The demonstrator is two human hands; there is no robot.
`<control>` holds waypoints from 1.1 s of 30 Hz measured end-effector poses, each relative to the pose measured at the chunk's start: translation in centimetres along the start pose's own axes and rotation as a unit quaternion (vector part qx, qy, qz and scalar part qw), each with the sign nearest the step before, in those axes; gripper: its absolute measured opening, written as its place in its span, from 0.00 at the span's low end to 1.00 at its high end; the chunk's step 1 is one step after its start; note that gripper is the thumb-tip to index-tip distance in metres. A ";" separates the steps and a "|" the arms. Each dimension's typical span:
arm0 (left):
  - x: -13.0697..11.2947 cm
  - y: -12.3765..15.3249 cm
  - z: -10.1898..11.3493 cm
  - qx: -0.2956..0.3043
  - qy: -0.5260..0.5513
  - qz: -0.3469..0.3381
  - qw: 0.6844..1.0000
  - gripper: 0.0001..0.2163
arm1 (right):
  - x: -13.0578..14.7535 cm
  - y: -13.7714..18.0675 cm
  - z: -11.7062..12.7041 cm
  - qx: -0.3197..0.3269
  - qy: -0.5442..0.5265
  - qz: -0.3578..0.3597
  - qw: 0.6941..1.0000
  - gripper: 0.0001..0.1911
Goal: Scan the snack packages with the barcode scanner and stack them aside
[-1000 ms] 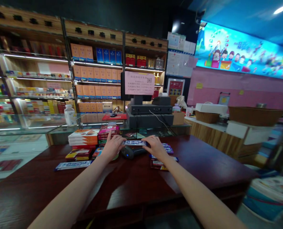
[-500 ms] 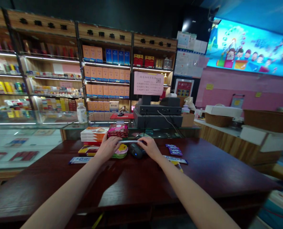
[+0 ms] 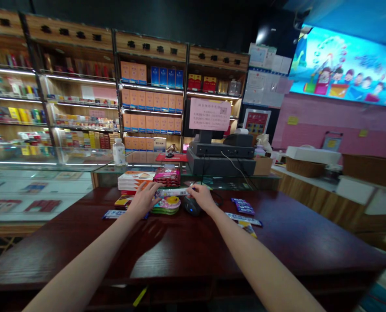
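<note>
Both my hands hold a long, thin packet by its ends, just above the dark red counter. My left hand pinches the left end and my right hand pinches the right end. Under the packet lies a stack of round yellow and pink packets. A black barcode scanner lies on the counter under my right hand. Behind the packet stand a stack of orange and white boxes and a magenta box.
Flat packets lie on the counter to the right, and another flat packet to the left. A till with a pink notice stands behind on a glass case. Shelves of boxed goods line the back wall. A bottle stands on the glass.
My hands have carried the long packet left, from over the scanner to over the round packets. The camera has swung to the left, so the scene has shifted right in view.
</note>
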State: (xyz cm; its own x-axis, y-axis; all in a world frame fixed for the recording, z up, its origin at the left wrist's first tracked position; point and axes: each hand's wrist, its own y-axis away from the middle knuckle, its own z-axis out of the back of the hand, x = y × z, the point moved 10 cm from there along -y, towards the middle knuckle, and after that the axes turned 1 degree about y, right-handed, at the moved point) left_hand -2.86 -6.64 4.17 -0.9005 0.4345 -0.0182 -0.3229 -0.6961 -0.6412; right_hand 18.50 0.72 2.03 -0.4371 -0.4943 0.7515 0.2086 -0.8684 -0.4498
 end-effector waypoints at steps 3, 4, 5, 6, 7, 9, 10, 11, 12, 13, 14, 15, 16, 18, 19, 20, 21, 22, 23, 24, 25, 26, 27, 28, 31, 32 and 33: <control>0.1 0.3 0.3 -0.006 -0.024 -0.008 1.000 0.17 | -0.3 -0.1 -0.5 0.006 -0.015 -0.008 1.000 0.12; 0.2 0.4 0.4 -0.008 -0.030 -0.010 0.999 0.16 | -0.3 -0.1 -0.6 0.008 -0.017 -0.008 1.000 0.13; 0.2 0.4 0.5 -0.010 -0.034 -0.011 0.999 0.15 | -0.2 -0.1 -0.7 0.012 -0.019 -0.006 1.000 0.13; 0.2 0.5 0.6 -0.012 -0.037 -0.010 0.999 0.15 | -0.1 -0.1 -0.8 0.015 -0.019 -0.003 1.000 0.13; 0.2 0.6 0.8 -0.016 -0.040 -0.010 0.999 0.14 | 0.1 -0.1 -0.9 0.018 -0.019 0.003 1.000 0.13; 0.1 0.7 1.4 -0.029 -0.042 -0.010 0.999 0.13 | 0.2 -0.1 -1.0 0.025 -0.021 0.010 0.999 0.13; 0.1 0.8 1.7 -0.038 -0.045 -0.011 0.998 0.12 | 0.1 -0.1 -1.0 0.027 -0.025 0.009 0.999 0.12; 0.1 0.9 2.0 -0.045 -0.047 -0.011 0.998 0.12 | -0.1 -0.1 -1.0 0.029 -0.030 0.007 0.999 0.12; 0.1 1.0 2.2 -0.051 -0.051 -0.012 0.997 0.11 | -0.3 -0.1 -0.9 0.031 -0.035 0.004 0.999 0.12; 0.2 1.1 2.3 -0.054 -0.054 -0.012 0.997 0.11 | -0.5 -0.1 -0.8 0.031 -0.041 0.002 0.999 0.12; 0.3 1.2 2.4 -0.058 -0.058 -0.010 0.997 0.11 | -0.6 -0.1 -0.6 0.031 -0.044 0.001 0.999 0.12; 0.5 1.3 2.4 -0.060 -0.062 -0.008 0.996 0.11 | -0.8 0.0 -0.4 0.032 -0.045 0.001 0.998 0.12; 0.7 1.4 2.4 -0.061 -0.065 -0.006 0.996 0.11 | -1.0 0.0 -0.2 0.032 -0.044 -0.001 0.998 0.12; 1.2 1.6 2.2 -0.061 -0.074 0.001 0.995 0.11 | -1.5 0.2 0.6 0.034 -0.035 -0.007 0.999 0.11; 1.4 1.7 2.1 -0.060 -0.080 0.003 0.995 0.11 | -1.7 0.3 1.2 0.032 -0.022 -0.005 0.999 0.11; 1.6 1.8 1.9 -0.059 -0.085 0.005 0.995 0.11 | -1.9 0.4 1.8 0.029 -0.001 0.000 1.000 0.11; 1.8 1.9 1.9 -0.057 -0.089 0.006 0.994 0.11 | -2.0 0.6 2.5 0.025 0.030 0.012 0.999 0.12; 2.0 2.0 1.8 -0.056 -0.092 0.009 0.994 0.11 | -2.1 0.8 3.3 0.016 0.067 0.026 0.997 0.14; 2.1 2.0 1.8 -0.056 -0.093 0.011 0.994 0.11 | -2.6 1.0 3.8 0.021 0.100 0.032 0.994 0.18; 2.2 2.0 1.9 -0.055 -0.094 0.014 0.994 0.11 | -3.1 1.2 4.0 0.034 0.124 0.034 0.991 0.23; 2.3 2.0 1.9 -0.053 -0.095 0.017 0.994 0.11 | -3.8 1.5 4.1 0.054 0.145 0.033 0.987 0.27; 2.4 2.0 1.9 -0.051 -0.097 0.019 0.994 0.11 | -4.4 1.8 4.1 0.073 0.164 0.033 0.983 0.31; 2.4 2.0 1.9 -0.048 -0.101 0.021 0.993 0.11 | -5.0 2.2 3.8 0.102 0.179 0.036 0.978 0.34; 2.5 2.0 1.9 -0.045 -0.106 0.022 0.993 0.11 | -5.5 2.7 3.4 0.128 0.191 0.041 0.972 0.36; 2.7 2.0 1.8 -0.039 -0.114 0.025 0.992 0.11 | -6.4 3.7 1.9 0.180 0.234 0.063 0.953 0.42; 2.7 2.0 1.7 -0.038 -0.115 0.025 0.992 0.11 | -6.6 3.9 1.5 0.183 0.250 0.069 0.948 0.44; 2.8 2.0 1.7 -0.039 -0.116 0.025 0.992 0.11 | -6.7 4.0 1.2 0.181 0.265 0.073 0.944 0.44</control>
State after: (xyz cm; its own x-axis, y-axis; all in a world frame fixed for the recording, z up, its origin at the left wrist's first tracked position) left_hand -6.48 -7.82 4.14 -0.9604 0.2517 0.1194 -0.2611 -0.6634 -0.7013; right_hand 23.29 0.54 -4.22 -0.7365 -0.6040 0.3046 0.5439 -0.7964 -0.2644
